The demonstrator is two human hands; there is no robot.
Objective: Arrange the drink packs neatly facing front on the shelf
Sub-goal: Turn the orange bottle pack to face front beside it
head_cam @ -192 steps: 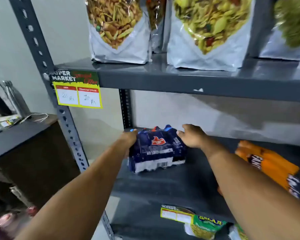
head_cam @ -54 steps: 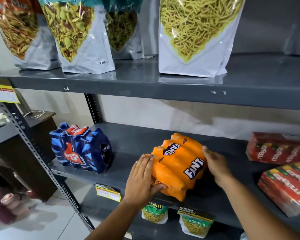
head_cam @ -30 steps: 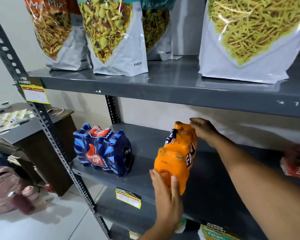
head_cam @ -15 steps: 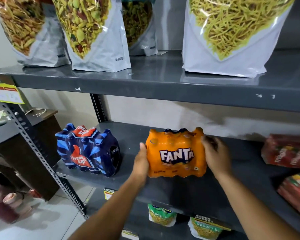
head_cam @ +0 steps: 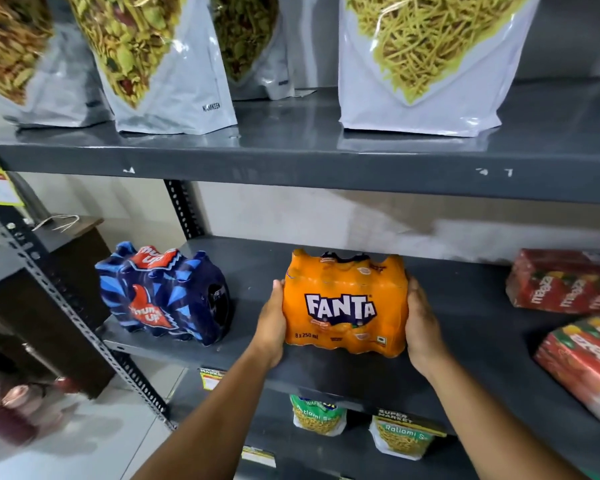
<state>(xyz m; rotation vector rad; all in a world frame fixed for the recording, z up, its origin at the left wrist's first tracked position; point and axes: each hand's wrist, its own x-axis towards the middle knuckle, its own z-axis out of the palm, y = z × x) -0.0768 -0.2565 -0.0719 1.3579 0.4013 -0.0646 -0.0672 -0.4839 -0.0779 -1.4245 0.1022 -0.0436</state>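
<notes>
Both hands clamp the orange Fanta pack (head_cam: 345,303) from its two ends: left hand (head_cam: 272,327) flat against the left end, right hand (head_cam: 420,323) wrapped on the right end, palms pressing inward.

Position: pack stands upright on the middle shelf (head_cam: 465,327), near the front edge, roughly mid-span. Base looks to be on the shelf surface; cannot confirm full contact under the front corner.

Appearance: orange shrink-wrap, scalloped top where bottle caps push up, white "FANTA" logo squarely toward the camera, "8 x 250 ml" printed lower left. Wrap is glossy and likely slippery.

Step in hand (judgement): seating and squaring this pack, label front. Close to done for this item.

Other packs:
- blue Thums Up pack (head_cam: 163,294), upright at the left end of the same shelf, well apart from the Fanta, turned slightly off-square.
- red Maaza packs (head_cam: 565,282), at the right, lying on their sides, one skewed toward the front edge.

Next move (judgement): release evenly so the pack does not twist, then attend to the Maaza packs, which need standing up and turning front. Closing the gap to the blue pack may also be wanted.
</notes>
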